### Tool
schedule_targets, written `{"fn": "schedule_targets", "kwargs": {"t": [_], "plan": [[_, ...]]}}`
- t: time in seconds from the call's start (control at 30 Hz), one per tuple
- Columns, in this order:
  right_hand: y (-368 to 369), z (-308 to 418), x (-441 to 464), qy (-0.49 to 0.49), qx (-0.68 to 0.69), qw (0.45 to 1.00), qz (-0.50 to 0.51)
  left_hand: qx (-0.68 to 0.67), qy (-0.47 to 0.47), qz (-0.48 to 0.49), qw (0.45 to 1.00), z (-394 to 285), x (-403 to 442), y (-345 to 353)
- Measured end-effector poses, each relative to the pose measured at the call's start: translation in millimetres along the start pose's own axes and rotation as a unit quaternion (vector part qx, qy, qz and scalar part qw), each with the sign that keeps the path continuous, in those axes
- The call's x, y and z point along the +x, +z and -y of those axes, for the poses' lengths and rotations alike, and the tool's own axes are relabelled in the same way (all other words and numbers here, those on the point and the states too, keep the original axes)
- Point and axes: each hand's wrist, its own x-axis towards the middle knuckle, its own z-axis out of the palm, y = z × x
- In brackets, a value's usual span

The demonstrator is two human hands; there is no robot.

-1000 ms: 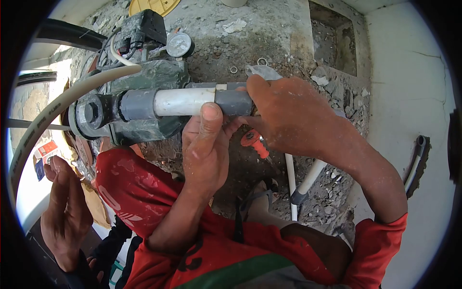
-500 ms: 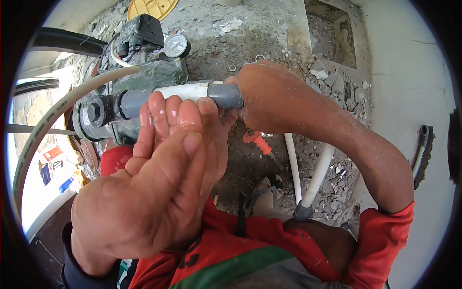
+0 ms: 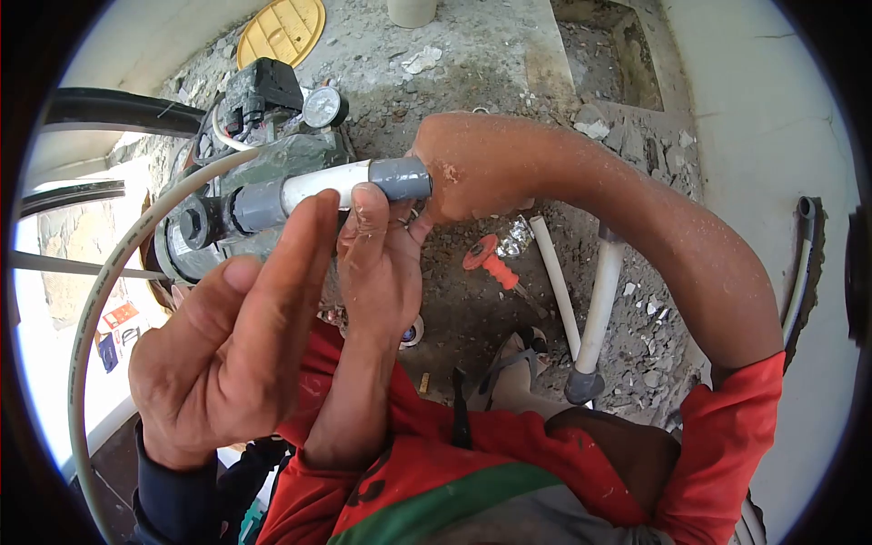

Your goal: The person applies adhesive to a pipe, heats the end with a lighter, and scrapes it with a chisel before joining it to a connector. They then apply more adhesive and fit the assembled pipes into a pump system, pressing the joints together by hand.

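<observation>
My left hand is closed on the pipe, its thumb against the white section near the grey end fitting. Beyond that fitting's open end, my right hand is bent with its fingers curled under; what they grip is hidden. The pipe joins an elbow on a green pump. In front of the white section, a co-worker's hand in a dark sleeve is raised, its index finger extended.
A hose arches across the left. A red-handled tool and white pipes lie below my right arm. Behind are a gauge, a yellow lid and rubble. A wall stands at the right.
The co-worker's hand came up from the lower left, crossed over my left hand, then drew back left. My right hand has moved left and turned at the pipe's end. The view has shifted.
</observation>
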Motion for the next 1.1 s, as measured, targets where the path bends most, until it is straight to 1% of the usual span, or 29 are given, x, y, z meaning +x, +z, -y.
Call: {"fn": "schedule_targets", "kwargs": {"t": [0.03, 0.07, 0.13, 0.17, 0.2, 0.23, 0.27, 0.33, 0.37, 0.43, 0.47, 0.53, 0.57, 0.63, 0.77, 0.93, 0.97, 1.03, 1.07, 1.1], "plan": [[-1, 3, -1, 0.004, 0.005, 1.0, 0.002, -0.022, 0.025, 0.006, 0.999, -12, -15, -2], [-4, 8, -5, 0.032, 0.007, 0.999, 0.008, 0.006, 0.049, 0.031, 0.998, -28, -21, -9], [0, -2, 4, -0.007, 0.004, 1.0, 0.007, 0.158, 0.1, 0.101, 0.977, -58, -8, -26], [1, -6, 7, -0.027, 0.003, 1.0, 0.009, 0.304, 0.155, 0.148, 0.928, -65, 19, -38], [0, -6, 8, -0.031, -0.007, 0.999, 0.005, 0.433, 0.222, 0.187, 0.853, -67, 59, -50], [-1, -5, 7, -0.035, -0.018, 0.999, 0.002, 0.504, 0.265, 0.211, 0.794, -69, 91, -61], [-3, -3, 5, -0.039, -0.029, 0.999, 0.0, 0.541, 0.294, 0.228, 0.754, -72, 114, -72], [-5, -1, 0, -0.048, -0.05, 0.998, -0.005, 0.578, 0.336, 0.26, 0.696, -77, 147, -86], [-5, -1, -2, -0.051, -0.056, 0.997, -0.008, 0.581, 0.343, 0.266, 0.689, -79, 156, -90], [-9, -2, -10, -0.076, -0.064, 0.994, -0.046, 0.58, 0.356, 0.272, 0.68, -78, 162, -91], [-10, -1, -14, -0.088, -0.067, 0.992, -0.068, 0.584, 0.371, 0.256, 0.675, -74, 162, -90], [-12, 9, -23, -0.073, -0.077, 0.991, -0.083, 0.592, 0.399, 0.224, 0.664, -66, 160, -87], [-10, 13, -28, -0.064, -0.08, 0.991, -0.091, 0.6, 0.391, 0.231, 0.659, -65, 159, -87], [5, 11, -33, -0.07, -0.136, 0.977, -0.148, 0.614, 0.378, 0.248, 0.647, -66, 157, -86], [20, 6, -27, -0.122, -0.238, 0.936, -0.231, 0.606, 0.37, 0.243, 0.661, -74, 161, -89], [19, 11, -22, -0.103, -0.244, 0.94, -0.217, 0.589, 0.371, 0.244, 0.675, -76, 164, -91], [18, 10, -21, -0.1, -0.248, 0.94, -0.214, 0.588, 0.364, 0.257, 0.675, -79, 166, -92], [18, 8, -18, -0.122, -0.241, 0.938, -0.217, 0.59, 0.347, 0.281, 0.672, -86, 169, -93], [16, 7, -17, -0.133, -0.238, 0.937, -0.22, 0.588, 0.352, 0.276, 0.674, -85, 169, -93], [13, 8, -15, -0.111, -0.225, 0.948, -0.196, 0.586, 0.357, 0.272, 0.675, -81, 168, -92]]}}
